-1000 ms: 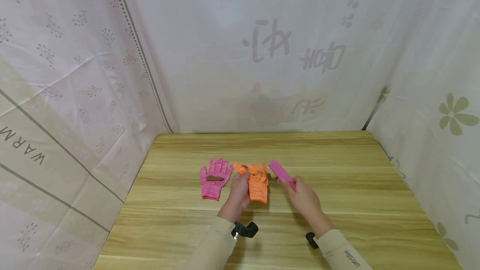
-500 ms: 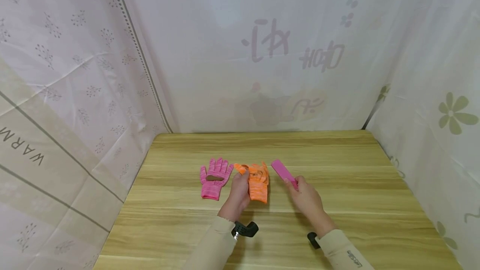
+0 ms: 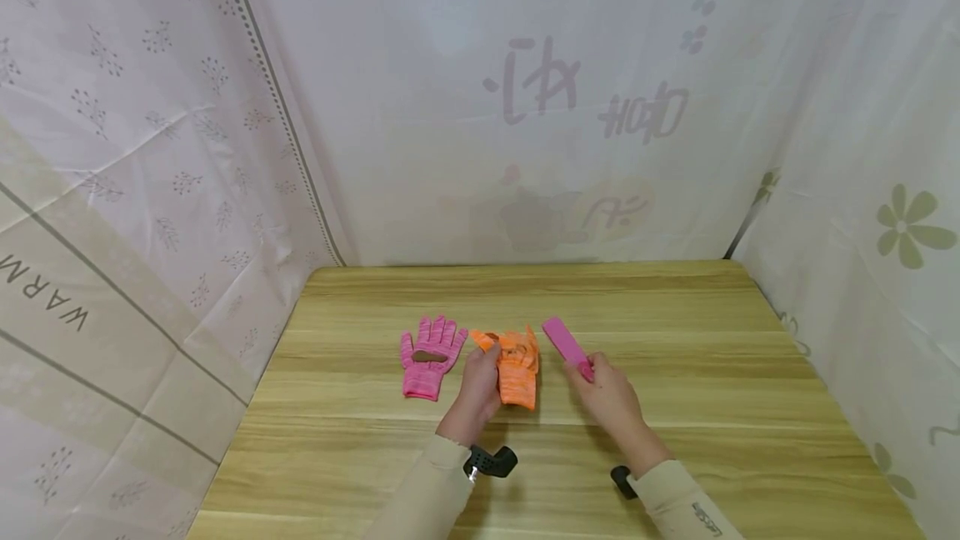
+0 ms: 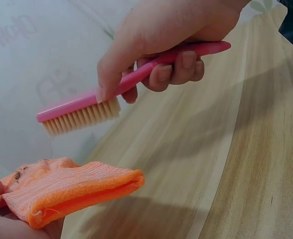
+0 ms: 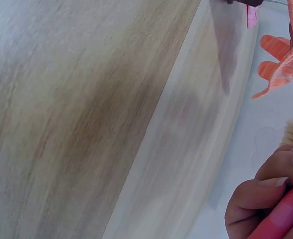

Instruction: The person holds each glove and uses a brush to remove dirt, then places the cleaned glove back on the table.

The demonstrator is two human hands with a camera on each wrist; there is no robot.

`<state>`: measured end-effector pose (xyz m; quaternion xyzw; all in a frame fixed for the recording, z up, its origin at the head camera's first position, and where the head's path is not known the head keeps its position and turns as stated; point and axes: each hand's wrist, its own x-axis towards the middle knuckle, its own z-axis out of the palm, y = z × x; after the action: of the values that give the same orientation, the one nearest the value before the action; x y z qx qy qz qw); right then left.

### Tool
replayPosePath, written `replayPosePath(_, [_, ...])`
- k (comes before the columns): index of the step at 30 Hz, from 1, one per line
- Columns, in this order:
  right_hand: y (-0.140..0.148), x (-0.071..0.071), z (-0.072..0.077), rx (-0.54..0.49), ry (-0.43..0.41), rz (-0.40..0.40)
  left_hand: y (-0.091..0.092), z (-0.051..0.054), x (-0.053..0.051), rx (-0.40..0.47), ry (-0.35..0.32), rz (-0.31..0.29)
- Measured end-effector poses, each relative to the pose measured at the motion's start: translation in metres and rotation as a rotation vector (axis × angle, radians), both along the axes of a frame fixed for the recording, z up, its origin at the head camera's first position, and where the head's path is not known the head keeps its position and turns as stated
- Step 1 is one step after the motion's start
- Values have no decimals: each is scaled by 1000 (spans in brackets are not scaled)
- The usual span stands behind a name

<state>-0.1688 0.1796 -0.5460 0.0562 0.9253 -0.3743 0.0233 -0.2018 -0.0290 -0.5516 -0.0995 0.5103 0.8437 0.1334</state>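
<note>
Count: 2 hands, 2 gloves (1 orange, 1 pink), 1 brush, 1 desk (image 3: 637,298).

Left grip (image 3: 477,377): pinching the near side of the orange glove (image 3: 517,386), thumb over it and fingers beneath. The glove sits just to the right of this grip, raised above the desk, its cuff opening toward the person. Dark marks (image 4: 19,175) show on its upper face, past the cuff and close to the thumb.

Right grip (image 3: 611,394): fingers curled round the handle of the pink brush (image 3: 566,344). The brush head points away from this grip, forward and to the left. In the left wrist view the pale bristles (image 4: 81,119) face down, above the orange glove and apart from it.

Pink glove (image 3: 422,382): lies on the desk to the left of the left grip, near it, fingers pointing away from the person, a dark opening (image 3: 430,357) across its palm. One black wrist device (image 3: 491,461) sits behind the left grip, a second black device (image 3: 622,482) behind the right.

Versus 1.0 s ago: bristles then visible at the right edge of the orange glove; now hidden beneath the brush in the head view, with a gap between brush and glove. Orange glove slightly lower in the head view. Pink glove unchanged.
</note>
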Motion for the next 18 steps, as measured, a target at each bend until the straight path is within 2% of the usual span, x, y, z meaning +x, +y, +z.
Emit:
replayPosePath(7, [-5,-2,0,-33,-4,0,1,-2,1,28,-23,-8])
replayPosePath(11, [-9,-3,4,-25,22,-3,2,-2,1,48,-5,-19])
replayPosePath(18, [-17,-7,8,-25,63,1,-1,-2,0,14,-24,-10])
